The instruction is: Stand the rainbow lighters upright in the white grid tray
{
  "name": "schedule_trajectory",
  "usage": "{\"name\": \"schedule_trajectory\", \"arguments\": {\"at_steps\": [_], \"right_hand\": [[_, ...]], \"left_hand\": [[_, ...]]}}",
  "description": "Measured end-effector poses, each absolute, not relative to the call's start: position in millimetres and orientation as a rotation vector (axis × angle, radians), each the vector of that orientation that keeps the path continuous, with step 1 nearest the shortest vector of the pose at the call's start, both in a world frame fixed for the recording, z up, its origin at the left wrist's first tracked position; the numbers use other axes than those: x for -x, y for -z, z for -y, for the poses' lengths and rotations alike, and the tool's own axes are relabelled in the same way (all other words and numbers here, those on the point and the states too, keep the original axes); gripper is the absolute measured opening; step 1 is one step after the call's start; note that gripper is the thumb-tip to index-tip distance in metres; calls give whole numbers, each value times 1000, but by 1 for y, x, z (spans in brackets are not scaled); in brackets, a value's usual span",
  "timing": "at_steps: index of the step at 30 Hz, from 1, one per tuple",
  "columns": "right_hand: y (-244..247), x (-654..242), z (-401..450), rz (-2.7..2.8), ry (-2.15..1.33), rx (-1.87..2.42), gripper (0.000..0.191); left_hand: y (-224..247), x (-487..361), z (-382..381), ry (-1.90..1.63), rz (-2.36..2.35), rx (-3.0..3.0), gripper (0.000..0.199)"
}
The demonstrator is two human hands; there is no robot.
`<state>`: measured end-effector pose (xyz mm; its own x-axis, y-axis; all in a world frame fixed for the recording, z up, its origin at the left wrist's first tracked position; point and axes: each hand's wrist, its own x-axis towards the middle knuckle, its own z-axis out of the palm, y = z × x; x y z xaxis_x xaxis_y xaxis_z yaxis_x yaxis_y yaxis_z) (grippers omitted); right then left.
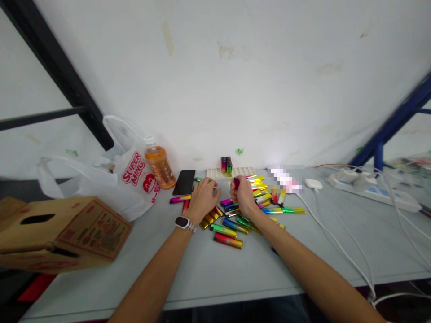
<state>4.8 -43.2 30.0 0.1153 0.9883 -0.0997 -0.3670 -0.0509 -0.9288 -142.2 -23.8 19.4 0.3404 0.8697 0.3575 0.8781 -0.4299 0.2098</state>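
Shiny lighters in metallic two-colour shades, such as a red-and-gold lighter (228,241) and a green-and-gold lighter (223,230), lie in a loose pile on the grey table. My right hand (243,194) is closed around a purple-red lighter (236,182), held upright above the pile. Palm down over the pile's left part is my left hand (203,195), thumb apart from the fingers; the fingertips are near a green lighter and partly hidden. Behind the hands, a few lighters (224,165) stand upright on a cream-coloured tray (247,172) with small holes, against the wall.
A black phone (184,182) and a bottle of orange-brown drink (159,163) are left of the pile. Further left are a white plastic bag (131,179) and a cardboard box (67,233). To the right lie a lit phone (285,178), a white charger case (313,184), cables and a power strip (373,193).
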Motion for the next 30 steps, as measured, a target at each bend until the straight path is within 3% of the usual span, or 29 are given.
{"name": "schedule_trajectory", "arguments": {"at_steps": [7,21,30], "right_hand": [[-37,-8,47,675,-1523,917,59],[-27,-4,44,772,-1350,1015,40],[-26,-6,37,877,-1358,806,49]], "left_hand": [[-18,143,24,640,1653,2579,22],[-15,143,24,556,1658,2575,27],[-13,149,20,435,1582,2656,36]]}}
